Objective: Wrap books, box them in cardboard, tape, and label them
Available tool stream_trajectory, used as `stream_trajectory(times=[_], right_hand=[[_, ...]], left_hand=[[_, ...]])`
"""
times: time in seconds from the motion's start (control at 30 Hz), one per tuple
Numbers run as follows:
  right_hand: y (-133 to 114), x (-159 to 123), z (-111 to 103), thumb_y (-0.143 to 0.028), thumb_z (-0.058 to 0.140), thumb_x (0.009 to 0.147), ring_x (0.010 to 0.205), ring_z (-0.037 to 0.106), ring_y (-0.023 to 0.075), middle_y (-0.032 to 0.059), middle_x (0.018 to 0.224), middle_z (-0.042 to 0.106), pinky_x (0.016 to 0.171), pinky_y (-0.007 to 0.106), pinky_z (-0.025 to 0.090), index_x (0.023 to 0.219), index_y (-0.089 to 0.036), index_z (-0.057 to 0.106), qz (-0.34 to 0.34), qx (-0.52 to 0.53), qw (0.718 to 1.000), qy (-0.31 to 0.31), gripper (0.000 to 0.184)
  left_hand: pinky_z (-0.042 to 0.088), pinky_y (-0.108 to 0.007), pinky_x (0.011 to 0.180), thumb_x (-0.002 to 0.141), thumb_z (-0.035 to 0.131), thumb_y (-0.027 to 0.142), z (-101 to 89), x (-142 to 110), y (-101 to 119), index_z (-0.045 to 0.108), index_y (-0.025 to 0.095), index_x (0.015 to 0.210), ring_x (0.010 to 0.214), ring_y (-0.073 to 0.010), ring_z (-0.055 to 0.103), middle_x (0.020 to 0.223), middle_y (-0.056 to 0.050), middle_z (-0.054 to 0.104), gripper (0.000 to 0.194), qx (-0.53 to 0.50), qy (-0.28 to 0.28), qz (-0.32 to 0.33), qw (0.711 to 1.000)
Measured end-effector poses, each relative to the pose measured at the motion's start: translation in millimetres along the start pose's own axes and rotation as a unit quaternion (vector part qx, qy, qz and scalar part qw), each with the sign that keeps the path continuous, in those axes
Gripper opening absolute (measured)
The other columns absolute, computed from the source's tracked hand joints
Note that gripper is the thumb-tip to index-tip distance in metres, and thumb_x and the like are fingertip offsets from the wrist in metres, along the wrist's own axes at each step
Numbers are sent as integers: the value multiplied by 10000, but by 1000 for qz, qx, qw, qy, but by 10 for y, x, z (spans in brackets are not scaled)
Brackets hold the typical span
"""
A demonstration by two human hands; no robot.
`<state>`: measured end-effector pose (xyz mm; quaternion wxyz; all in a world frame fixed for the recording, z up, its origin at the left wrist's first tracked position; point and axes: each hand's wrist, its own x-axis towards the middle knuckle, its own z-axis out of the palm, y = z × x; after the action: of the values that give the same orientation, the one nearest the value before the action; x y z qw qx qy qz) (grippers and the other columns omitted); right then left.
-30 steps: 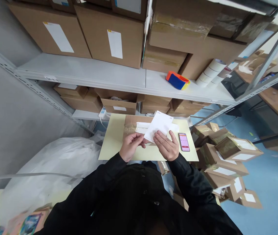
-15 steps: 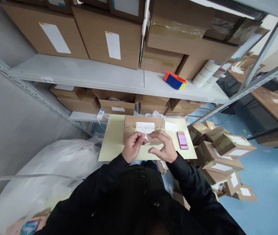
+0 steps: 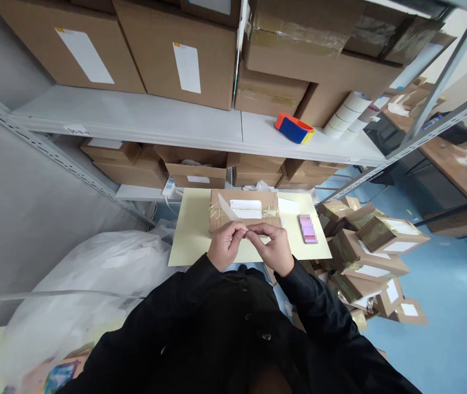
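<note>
My left hand [image 3: 225,246] is closed in a pinch on the lower end of a thin whitish strip [image 3: 227,208], which looks like paper or a label. The strip slants up and to the left over a taped cardboard box [image 3: 274,203]. Fingertips of my right hand [image 3: 273,247] are pinched together at the same end, touching those of the left. What exactly lies between the fingertips is hidden. A white label [image 3: 245,208] lies on top of the box, behind my hands. The box sits on a pale yellow tabletop [image 3: 186,241].
A phone [image 3: 307,229] and a white paper [image 3: 288,206] lie right of the box. Metal shelving [image 3: 143,115] with cartons, white rolls [image 3: 346,115] and a blue-orange object [image 3: 294,128] rises behind. Stacked boxes [image 3: 375,257] stand at right, a large plastic bag [image 3: 89,284] at left.
My right hand has closed from a spread shape and come in against my left fingertips. The whitish strip now sticks out up and leftward. The view has shifted slightly.
</note>
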<state>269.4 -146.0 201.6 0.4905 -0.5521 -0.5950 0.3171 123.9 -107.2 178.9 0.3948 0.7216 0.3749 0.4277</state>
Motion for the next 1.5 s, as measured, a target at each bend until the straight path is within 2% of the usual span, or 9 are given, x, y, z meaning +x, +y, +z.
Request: stream_trajectory(times=[0.13, 0.27, 0.47, 0.63, 0.8, 1.03, 1.3, 1.5], right_hand=[[100, -31, 7, -334, 641, 798, 770, 682, 188, 42, 816, 724, 751, 337, 554, 793, -205, 676, 40, 47, 998, -1, 134], [213, 19, -61, -402, 657, 775, 813, 667, 190, 68, 923, 713, 753, 346, 542, 746, -196, 627, 59, 106, 992, -15, 211], [329, 73, -281, -407, 704, 720, 924, 648, 211, 65, 990, 697, 808, 373, 510, 692, -196, 598, 108, 196, 975, -6, 238], [482, -9, -525, -345, 706, 704, 994, 636, 238, 58, 1006, 702, 902, 423, 461, 628, -196, 593, 129, 206, 970, 11, 202], [621, -97, -764, -324, 688, 679, 970, 647, 249, 66, 999, 707, 861, 425, 471, 575, -193, 546, 151, 203, 967, 30, 220], [776, -196, -1072, -290, 700, 653, 944, 636, 239, 54, 964, 709, 832, 400, 463, 575, -201, 542, 174, 222, 957, 71, 198], [997, -314, -1415, -246, 686, 655, 842, 632, 200, 33, 891, 710, 770, 349, 457, 604, -204, 586, 190, 217, 949, 125, 120], [1189, -351, -1691, -249, 684, 650, 728, 611, 159, 13, 827, 697, 667, 293, 455, 592, -203, 577, 210, 243, 930, 178, 130]], left_hand=[[432, -301, 741, 895, 423, 315, -6, 5, -37, 519, 211, 750, 768, -172, 549, 763, -42, 578, 202, 15, -27, 36, 999], [423, -320, 806, 894, 423, 335, -39, 36, -86, 501, 208, 772, 886, -191, 552, 888, -72, 587, 193, -27, -51, 22, 998], [421, -261, 658, 850, 493, 420, -139, 95, -226, 490, 196, 727, 670, -132, 491, 775, -23, 542, 255, -134, -35, -77, 987], [368, -237, 552, 794, 547, 442, -241, 143, -315, 467, 198, 647, 551, -108, 402, 622, 13, 470, 296, -163, -60, -131, 976], [362, -240, 535, 741, 564, 455, -311, 229, -410, 478, 201, 640, 595, -127, 466, 762, -30, 585, 288, -178, -50, -167, 968], [337, -231, 517, 719, 589, 351, -359, 379, -504, 502, 192, 629, 589, -113, 449, 784, -31, 589, 202, -188, -52, -162, 967], [320, -231, 492, 708, 602, 323, -234, 519, -512, 521, 194, 642, 563, -99, 441, 799, -10, 585, 166, -186, -42, -188, 963], [374, -238, 524, 674, 602, 323, 56, 750, -393, 490, 194, 628, 605, -118, 481, 766, -16, 572, 177, -168, -45, -208, 962]])
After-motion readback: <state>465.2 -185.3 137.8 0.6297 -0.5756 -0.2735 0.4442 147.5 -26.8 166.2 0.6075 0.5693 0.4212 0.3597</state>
